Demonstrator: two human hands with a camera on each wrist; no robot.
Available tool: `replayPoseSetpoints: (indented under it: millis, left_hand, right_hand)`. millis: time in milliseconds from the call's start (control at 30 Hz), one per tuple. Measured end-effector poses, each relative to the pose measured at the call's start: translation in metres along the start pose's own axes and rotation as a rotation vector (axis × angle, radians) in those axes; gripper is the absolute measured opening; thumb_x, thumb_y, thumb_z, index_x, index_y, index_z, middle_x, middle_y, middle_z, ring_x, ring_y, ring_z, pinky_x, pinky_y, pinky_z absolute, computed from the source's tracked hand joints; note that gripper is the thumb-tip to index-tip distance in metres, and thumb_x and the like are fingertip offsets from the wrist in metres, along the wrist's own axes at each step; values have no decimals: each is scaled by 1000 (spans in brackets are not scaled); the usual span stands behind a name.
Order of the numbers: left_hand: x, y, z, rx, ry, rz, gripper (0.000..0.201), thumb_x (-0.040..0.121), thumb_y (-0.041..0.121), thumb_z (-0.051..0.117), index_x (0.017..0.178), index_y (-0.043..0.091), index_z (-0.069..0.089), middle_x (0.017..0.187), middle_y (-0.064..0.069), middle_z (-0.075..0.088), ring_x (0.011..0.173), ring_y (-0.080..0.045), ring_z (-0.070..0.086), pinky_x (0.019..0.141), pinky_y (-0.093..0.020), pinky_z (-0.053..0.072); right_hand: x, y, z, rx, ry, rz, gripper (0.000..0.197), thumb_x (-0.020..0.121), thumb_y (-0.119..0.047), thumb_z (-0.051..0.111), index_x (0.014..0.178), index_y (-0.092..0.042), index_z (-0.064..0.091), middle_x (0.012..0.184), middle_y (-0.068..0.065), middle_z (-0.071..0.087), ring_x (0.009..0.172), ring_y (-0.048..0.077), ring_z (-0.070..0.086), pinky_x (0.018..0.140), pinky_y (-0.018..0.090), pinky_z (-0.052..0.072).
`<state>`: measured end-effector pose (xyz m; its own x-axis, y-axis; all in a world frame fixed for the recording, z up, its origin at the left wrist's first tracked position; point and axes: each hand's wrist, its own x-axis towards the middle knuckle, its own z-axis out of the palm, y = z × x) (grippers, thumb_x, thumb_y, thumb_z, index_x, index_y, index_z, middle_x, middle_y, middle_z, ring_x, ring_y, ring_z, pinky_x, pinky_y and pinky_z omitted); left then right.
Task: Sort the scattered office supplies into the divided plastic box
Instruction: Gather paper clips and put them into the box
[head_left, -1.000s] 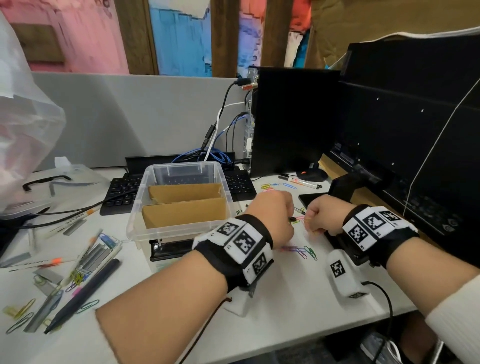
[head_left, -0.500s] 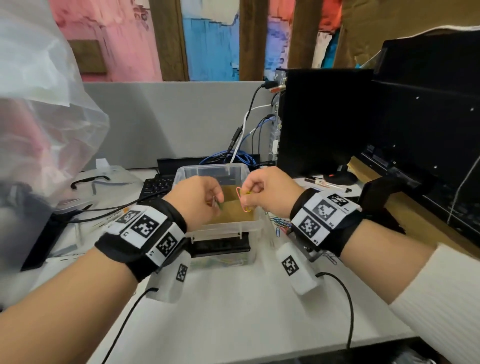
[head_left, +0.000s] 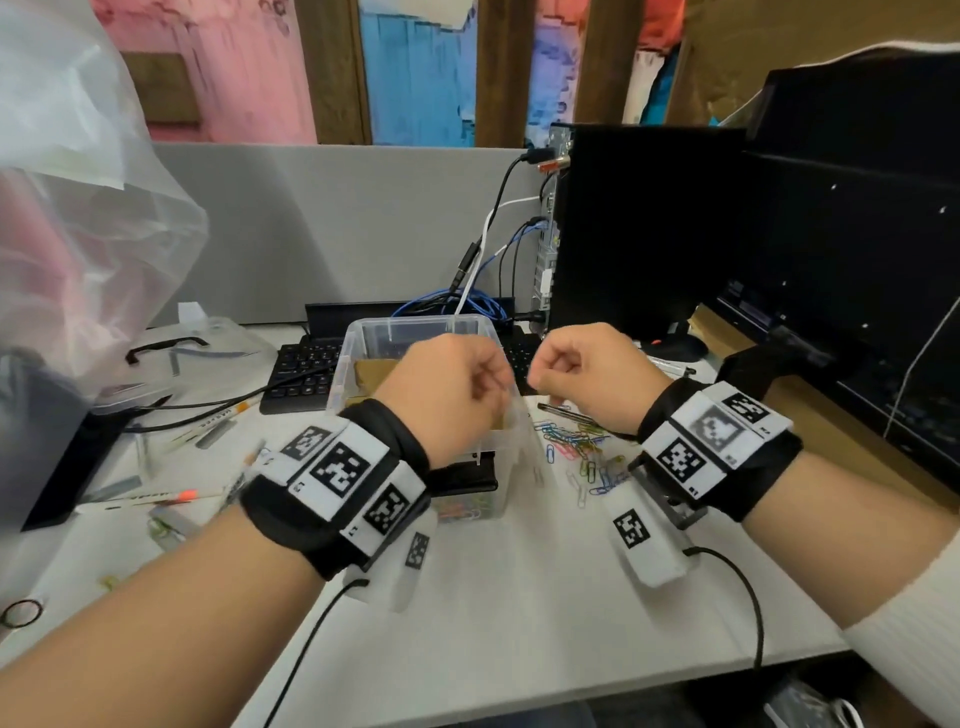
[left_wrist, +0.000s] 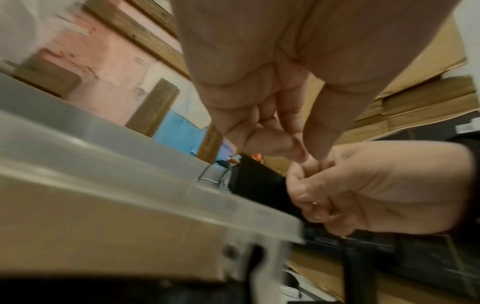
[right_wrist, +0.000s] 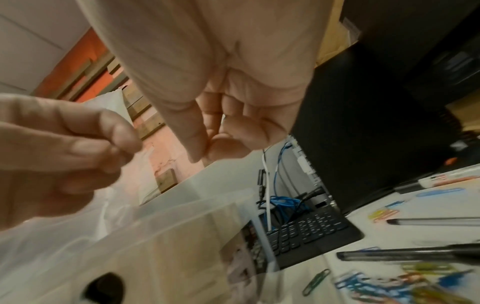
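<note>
Near edge: bare desk (head_left: 509, 639). Mid-desk, right of box: paper clips (head_left: 576, 447) still loose; left: pens and staple strips (head_left: 156, 493) unsorted. Above divided plastic box (head_left: 415, 332): left hand (head_left: 447, 395) and right hand (head_left: 587, 374), fingers curled, thumb to forefinger; contents too small to tell. Sorting judged early.

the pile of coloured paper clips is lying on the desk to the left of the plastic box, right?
Not quite: the paper clips lie on the desk to the right of the plastic box, below the right hand. The head view shows it.
</note>
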<state>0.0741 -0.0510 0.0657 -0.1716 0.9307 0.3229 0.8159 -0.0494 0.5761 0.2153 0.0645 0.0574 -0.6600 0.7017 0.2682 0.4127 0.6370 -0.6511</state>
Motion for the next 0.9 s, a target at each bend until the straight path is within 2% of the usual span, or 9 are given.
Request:
replayPoseSetpoints:
  millis: [133,267,333,367,433,567,700,800,900]
  left_hand:
    - [-3,36,37,-60,-32,96,11,85,8,60,83,16,67,71,10,60,59,1,51,56,-5,42]
    - [1,48,88,15,-207,51,12,84,9,54,84,14,65,86,0,66,80,-17,60,70,-24,48]
    - [7,48,108,102,-304,-19,13,85,9,53,93,16,62,99,-4,65,93,-22,60,77,-27,48]
    - [10,46,116,157,-343,-48,16,87,10,53,101,13,62,106,-7,63,100,-24,58,82,-29,48]
    - [17,42,128,262,-410,-103,24,89,11,53,112,8,59,117,-11,59,109,-27,56,89,-31,46]
    - [29,31,145,394,-470,-257,34,90,16,54,123,8,52,129,-13,48,117,-30,51,96,-33,43]
    - [29,21,156,414,-425,-398,48,89,29,57,132,12,43,135,-11,35,125,-32,36,103,-37,34]
    - [32,18,155,448,-419,-419,54,92,37,55,135,10,38,138,-13,34,128,-32,33,106,-37,29]
    - [38,20,153,497,-489,-407,48,95,32,51,134,7,40,137,-13,39,128,-30,35,106,-37,29]
  right_hand:
    - [-13,28,-21,-128,5,143,14,77,-12,74,72,-9,61,60,-3,56,54,10,51,54,23,43]
    - [-30,59,-28,-341,-207,393,11,81,-8,66,74,-12,60,63,-4,59,55,7,54,41,13,37]
    - [-36,75,-27,-518,-321,479,9,85,-12,63,77,-15,60,75,1,63,67,12,58,53,19,48]
    - [-38,83,-26,-622,-355,494,5,86,-14,60,82,-14,63,82,3,64,73,15,58,64,24,52]
    - [-44,100,-25,-758,-356,523,17,89,-18,55,100,-11,65,92,6,64,83,20,61,78,30,52]
    - [-48,116,-19,-851,-388,600,31,90,-25,57,115,-8,60,114,8,63,107,24,61,79,27,48]
    - [-44,121,-12,-840,-435,621,44,83,-38,68,113,-7,60,105,6,62,99,22,60,76,26,49]
    - [-41,123,-10,-883,-467,603,39,84,-32,68,113,-9,60,105,4,63,101,22,61,80,27,50]
    - [-37,125,-10,-899,-530,601,34,84,-28,65,114,-10,61,108,3,64,97,20,60,82,26,50]
